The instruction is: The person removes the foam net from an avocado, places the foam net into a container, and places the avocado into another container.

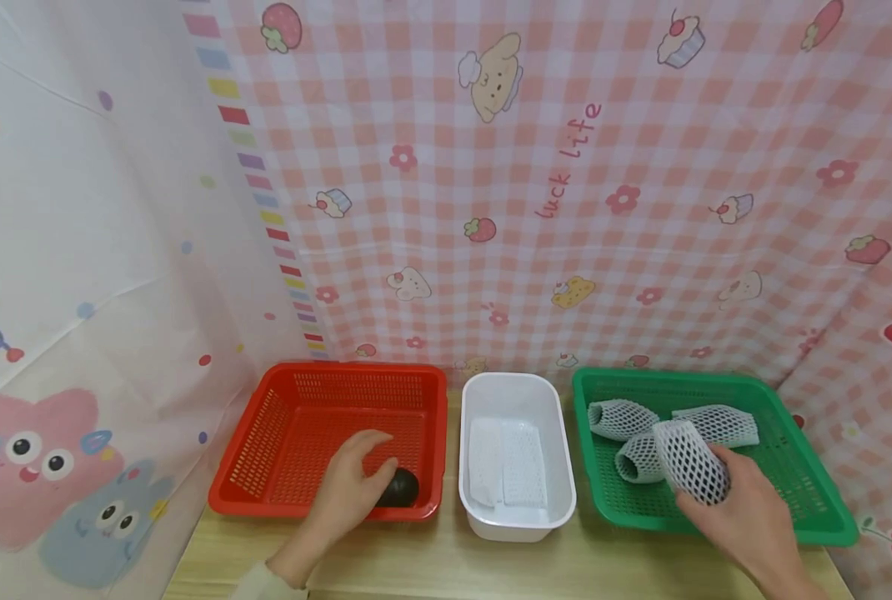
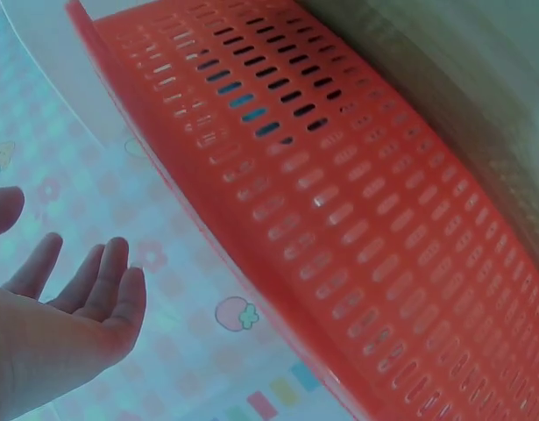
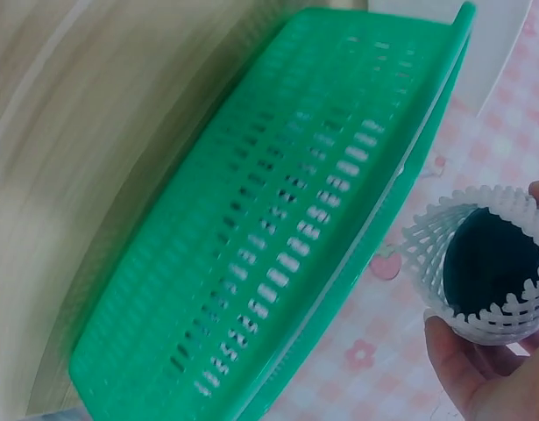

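My right hand (image 1: 749,500) grips a white foam net sleeve (image 1: 689,462) over the green basket (image 1: 724,533). In the right wrist view, a dark rounded fruit (image 3: 492,263) shows inside the sleeve's open end. Three more foam net sleeves (image 1: 622,419) lie in that basket, to the left of and beyond the hand. My left hand (image 1: 348,487) hovers at the near side of the red basket (image 1: 318,508), its fingers loosely bent and holding nothing. Just right of its thumb, a dark round fruit (image 1: 401,489) sits in the basket's near right corner.
Between the two baskets stands a white plastic bin (image 1: 517,530) with flat white netted pieces (image 1: 523,467) at its bottom. All three containers rest on a light wooden table (image 1: 386,567). A pink checked curtain (image 1: 446,192) hangs close behind them.
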A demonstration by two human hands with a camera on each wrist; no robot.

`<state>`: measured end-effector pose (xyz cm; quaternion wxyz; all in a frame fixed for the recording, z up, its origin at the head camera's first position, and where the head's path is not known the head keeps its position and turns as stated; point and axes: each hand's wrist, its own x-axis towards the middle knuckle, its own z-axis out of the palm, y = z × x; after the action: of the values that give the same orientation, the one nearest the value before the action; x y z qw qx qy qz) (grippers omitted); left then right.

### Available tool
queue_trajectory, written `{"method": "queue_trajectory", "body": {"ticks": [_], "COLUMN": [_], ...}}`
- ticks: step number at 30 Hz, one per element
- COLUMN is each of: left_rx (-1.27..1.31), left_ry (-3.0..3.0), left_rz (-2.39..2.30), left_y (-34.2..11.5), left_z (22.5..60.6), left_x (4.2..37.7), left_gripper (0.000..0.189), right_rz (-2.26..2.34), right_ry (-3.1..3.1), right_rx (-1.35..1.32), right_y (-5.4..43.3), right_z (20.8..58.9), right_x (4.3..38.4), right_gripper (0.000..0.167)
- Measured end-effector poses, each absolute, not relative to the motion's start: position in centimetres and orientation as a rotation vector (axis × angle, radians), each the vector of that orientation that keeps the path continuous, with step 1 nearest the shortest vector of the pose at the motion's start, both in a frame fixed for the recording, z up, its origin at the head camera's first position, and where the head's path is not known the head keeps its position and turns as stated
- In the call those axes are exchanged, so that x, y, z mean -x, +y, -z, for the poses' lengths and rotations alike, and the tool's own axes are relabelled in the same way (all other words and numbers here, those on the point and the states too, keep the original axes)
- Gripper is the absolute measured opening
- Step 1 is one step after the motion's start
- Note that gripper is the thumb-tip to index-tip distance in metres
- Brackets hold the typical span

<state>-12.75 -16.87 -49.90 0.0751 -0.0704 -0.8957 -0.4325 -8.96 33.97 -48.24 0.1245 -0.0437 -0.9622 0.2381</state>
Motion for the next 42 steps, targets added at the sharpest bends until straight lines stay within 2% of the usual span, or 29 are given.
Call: {"method": "queue_trajectory", "body": {"ticks": [15,31,36,42], "left_rx": [0.321,0.671,0.71,0.752], "left_ry": [-2.553,-2.409,-2.412,-2.399], "left_rz": [1.419,1.229,1.195,1.161], "left_y": [-15.5,-13.8,-13.3,-12.4], "left_z": [50.4,50.9,51.4,51.8], "left_x": [11.2,9.6,9.0,8.1], "left_gripper": [0.044,0.051,0.053,0.053], "right_rz": [-0.764,-0.783,-0.799,-0.817], "right_ry": [-2.609,-2.487,-2.455,-2.385], "right_rx": [-0.072,-0.331,-0.511,-0.751], "right_y": [29.5,25.9,25.6,25.5], "right_z": [49.1,50.3,50.7,51.6], "right_x": [7.1,5.4,5.1,4.8], "right_gripper": [0.079,0.085,0.087,0.075]}}
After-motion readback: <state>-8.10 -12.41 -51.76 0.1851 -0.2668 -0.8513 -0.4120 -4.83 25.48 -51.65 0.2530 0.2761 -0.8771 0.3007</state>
